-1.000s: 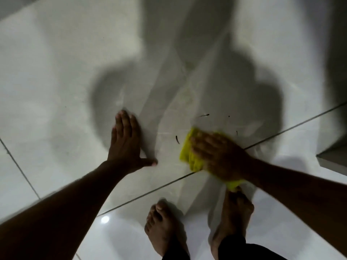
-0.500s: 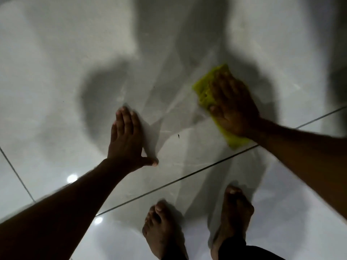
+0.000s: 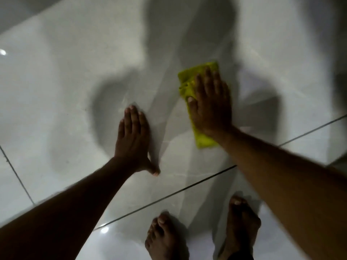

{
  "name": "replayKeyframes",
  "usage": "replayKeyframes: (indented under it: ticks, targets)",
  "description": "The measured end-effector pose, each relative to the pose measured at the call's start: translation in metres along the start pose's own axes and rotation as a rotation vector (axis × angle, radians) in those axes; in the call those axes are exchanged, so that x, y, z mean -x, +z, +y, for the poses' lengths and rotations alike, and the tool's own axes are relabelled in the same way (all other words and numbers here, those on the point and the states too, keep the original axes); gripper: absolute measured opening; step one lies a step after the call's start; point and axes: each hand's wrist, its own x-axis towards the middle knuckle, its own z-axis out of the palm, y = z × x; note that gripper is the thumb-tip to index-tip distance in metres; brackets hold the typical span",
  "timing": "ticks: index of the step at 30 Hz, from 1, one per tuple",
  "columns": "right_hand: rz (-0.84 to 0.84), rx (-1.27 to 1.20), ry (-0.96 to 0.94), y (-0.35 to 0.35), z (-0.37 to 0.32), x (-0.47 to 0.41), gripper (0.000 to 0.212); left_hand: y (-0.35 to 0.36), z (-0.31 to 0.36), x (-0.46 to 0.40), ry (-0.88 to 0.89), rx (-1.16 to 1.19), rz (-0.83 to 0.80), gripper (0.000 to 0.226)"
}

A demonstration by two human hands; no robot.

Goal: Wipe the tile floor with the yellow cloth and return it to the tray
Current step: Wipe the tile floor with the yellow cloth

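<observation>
Two bare feet [image 3: 202, 235] were recorded nearest the camera, planted on the tile floor [image 3: 65, 91] on the near side of the dark grout line [image 3: 169, 194], presumably so the body could be bent forward over the worked area.

Beyond the grout line, the left hand [image 3: 134, 141] was laid flat and open on the tile, fingers together, thumb spread, nothing held; it was judged to be a prop for the leaning weight.

Farther from the grout line and to the right of the left hand, the right hand [image 3: 211, 104] was pressed palm-down, fingers extended, on the yellow cloth [image 3: 187, 81]. The cloth was pinned flat against the floor rather than gripped, a hold suited to pushing it across the tile. Its folded edges showed past the fingertips and below the wrist.

Farthest off, only shadowed floor was seen. No tray was in view; wiping was judged under way, the return not yet begun.
</observation>
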Motion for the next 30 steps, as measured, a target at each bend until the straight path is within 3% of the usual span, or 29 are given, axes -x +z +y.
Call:
replayKeyframes:
  ticks: [1,2,5,6,7,9,11,12,14,16,17,18,20,22,24,27,30]
  targets:
    - [0.007,-0.039,0.07,0.0,-0.015,0.003,0.062,-0.002,0.0,-0.001,-0.001,0.003,-0.004,0.187]
    - [-0.053,-0.043,-0.047,0.002,-0.022,0.013,0.063,-0.003,0.0,-0.001,-0.004,0.006,-0.012,0.188]
    - [-0.346,0.043,-0.973,-0.004,0.017,0.009,0.059,-0.009,0.003,-0.005,-0.05,0.015,-0.025,0.192]
    - [-0.409,0.067,-1.055,-0.01,0.037,-0.015,0.057,-0.01,0.004,-0.008,-0.073,0.015,-0.026,0.194]
    - [-0.402,0.082,-0.985,-0.008,0.05,-0.04,0.058,-0.011,0.005,-0.01,-0.089,0.015,-0.029,0.195]
    - [-0.206,0.15,-0.622,-0.003,0.048,-0.069,0.064,-0.009,0.007,-0.013,-0.095,0.015,-0.025,0.196]
    - [-0.079,0.1,-0.296,0.003,0.007,-0.065,0.067,-0.007,0.006,-0.013,-0.094,0.009,-0.021,0.197]
    - [-0.071,0.038,-0.253,0.005,-0.013,-0.05,0.067,-0.005,0.005,-0.013,-0.091,0.006,-0.022,0.197]
    - [-0.158,0.034,-0.505,0.002,-0.016,-0.014,0.065,-0.006,0.004,-0.012,-0.095,0.001,-0.022,0.197]
    - [-0.278,0.088,-0.826,-0.01,0.036,0.018,0.064,-0.007,0.005,-0.01,-0.1,0.009,-0.035,0.197]
    - [-0.302,0.089,-0.888,-0.019,0.068,0.025,0.063,-0.007,0.005,-0.01,-0.099,0.006,-0.038,0.197]
    - [-0.305,0.076,-0.858,-0.025,0.097,0.027,0.062,-0.007,0.006,-0.009,-0.097,0.003,-0.039,0.197]
    - [-0.242,0.081,-0.582,-0.029,0.124,0.011,0.059,-0.007,0.007,-0.01,-0.098,0.007,-0.038,0.198]
    - [-0.118,0.119,-0.186,-0.024,0.087,-0.017,0.062,-0.006,0.006,-0.011,-0.093,0.011,-0.039,0.198]
    - [-0.091,0.059,-0.039,-0.013,0.021,-0.04,0.066,-0.005,0.005,-0.011,-0.091,0.007,-0.046,0.198]
    - [-0.126,0.018,-0.339,0.006,-0.029,-0.028,0.069,-0.004,0.003,-0.012,-0.095,0.005,-0.047,0.198]
    - [-0.208,0.059,-0.575,0.002,-0.004,0.05,0.07,-0.008,0.006,-0.009,-0.107,0.001,-0.065,0.198]
